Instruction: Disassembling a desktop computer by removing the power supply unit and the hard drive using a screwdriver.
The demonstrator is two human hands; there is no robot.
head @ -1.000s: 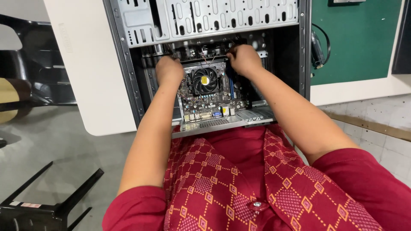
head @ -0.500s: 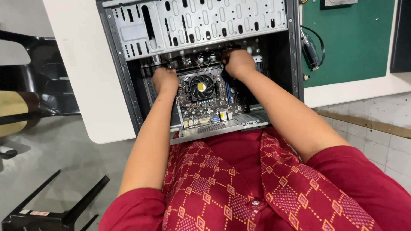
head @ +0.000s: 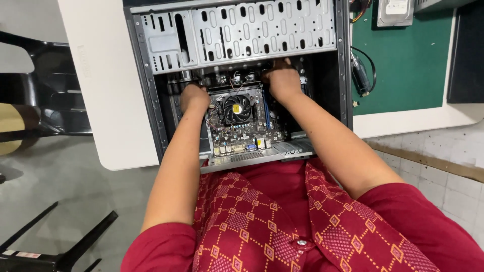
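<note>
Both hands are deep inside an open desktop computer case that lies on a white table, and they sit at opposite far corners of the motherboard. The left hand is curled at the board's far-left corner, knuckles up; the right hand is curled at the far-right corner, just under the perforated metal drive cage. Whether the fingers are pinching the board's edge or only pressing on it cannot be told, since the fingertips are hidden below the knuckles. Compared with 1 second ago, both hands have kept the same 2 corners and the board lies in the same place under the black cooler fan; only the view has shifted, so more of the cage shows. That steadiness suggests a hold on the board while it sits in the case, its port edge facing the person's red patterned shirt. A green mat lies to the right.
</note>
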